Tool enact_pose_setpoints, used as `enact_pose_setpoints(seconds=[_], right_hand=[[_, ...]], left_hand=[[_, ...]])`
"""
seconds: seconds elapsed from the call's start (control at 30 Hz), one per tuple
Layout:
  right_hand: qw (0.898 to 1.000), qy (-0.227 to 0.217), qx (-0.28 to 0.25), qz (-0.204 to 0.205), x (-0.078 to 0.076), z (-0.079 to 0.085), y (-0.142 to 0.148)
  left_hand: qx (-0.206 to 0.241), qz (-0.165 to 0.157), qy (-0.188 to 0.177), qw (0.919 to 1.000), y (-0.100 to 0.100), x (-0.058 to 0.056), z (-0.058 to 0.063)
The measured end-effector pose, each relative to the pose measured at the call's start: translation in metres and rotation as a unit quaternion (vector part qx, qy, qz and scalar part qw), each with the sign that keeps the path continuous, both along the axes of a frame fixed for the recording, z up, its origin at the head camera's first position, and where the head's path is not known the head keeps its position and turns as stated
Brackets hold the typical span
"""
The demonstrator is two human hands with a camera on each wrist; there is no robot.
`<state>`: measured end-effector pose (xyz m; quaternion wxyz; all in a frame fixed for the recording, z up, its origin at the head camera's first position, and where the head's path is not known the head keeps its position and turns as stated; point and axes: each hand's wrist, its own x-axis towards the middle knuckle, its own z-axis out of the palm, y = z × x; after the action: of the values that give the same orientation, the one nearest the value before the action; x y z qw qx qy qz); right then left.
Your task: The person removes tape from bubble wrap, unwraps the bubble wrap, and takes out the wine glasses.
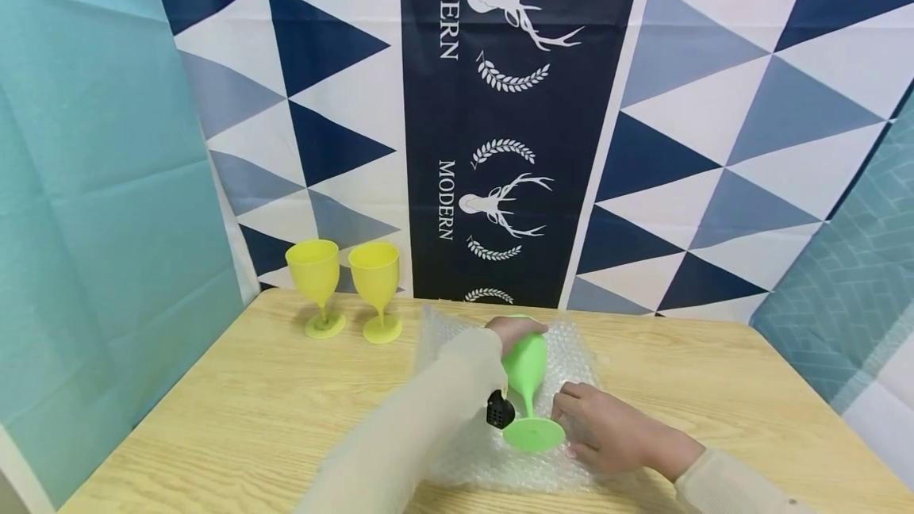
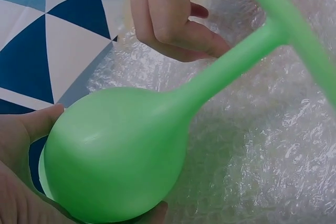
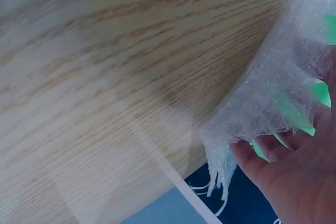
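A light green plastic goblet [image 1: 528, 367] lies on its side over a sheet of bubble wrap [image 1: 493, 466], its round foot toward me. My left hand [image 1: 516, 330] grips the goblet by its bowl, thumb and fingers spread around it in the left wrist view. Close to the stem and foot is my right hand [image 1: 607, 427], with bent fingers at the right side of the sheet. Seen from the right wrist, those fingers [image 3: 270, 148] hold the sheet's edge, and green shows through the plastic behind them.
Two yellow goblets [image 1: 314, 270] stand upright at the back left of the wooden table [image 1: 286, 387]. A patterned cloth [image 1: 493, 125] hangs behind the table, with a teal cloth [image 1: 107, 181] on the left. A small black device [image 1: 500, 409] sits at my left wrist.
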<state>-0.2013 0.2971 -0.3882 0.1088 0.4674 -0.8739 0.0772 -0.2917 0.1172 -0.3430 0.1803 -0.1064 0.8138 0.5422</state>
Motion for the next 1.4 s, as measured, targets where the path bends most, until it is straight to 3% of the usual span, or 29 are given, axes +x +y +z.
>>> enact_pose_setpoints(seconds=[0.7,0.97,1.27,1.4], right_hand=[[1.0,0.015,-0.002,0.016,-0.002,0.0,0.0],[0.999,0.028,-0.017,0.03,-0.003,-0.002,0.001],[0.999,0.023,-0.02,0.033,-0.002,-0.002,-0.001],[1.0,0.01,-0.011,0.025,-0.002,0.001,-0.001]], left_hand=[[0.024,0.032,0.036,0.9985,-0.003,0.024,0.026],[0.016,0.02,0.098,0.9948,-0.006,0.052,0.043],[-0.008,-0.01,0.151,0.9885,-0.021,0.073,0.045],[0.014,-0.038,0.194,0.9803,-0.03,0.084,0.045]])
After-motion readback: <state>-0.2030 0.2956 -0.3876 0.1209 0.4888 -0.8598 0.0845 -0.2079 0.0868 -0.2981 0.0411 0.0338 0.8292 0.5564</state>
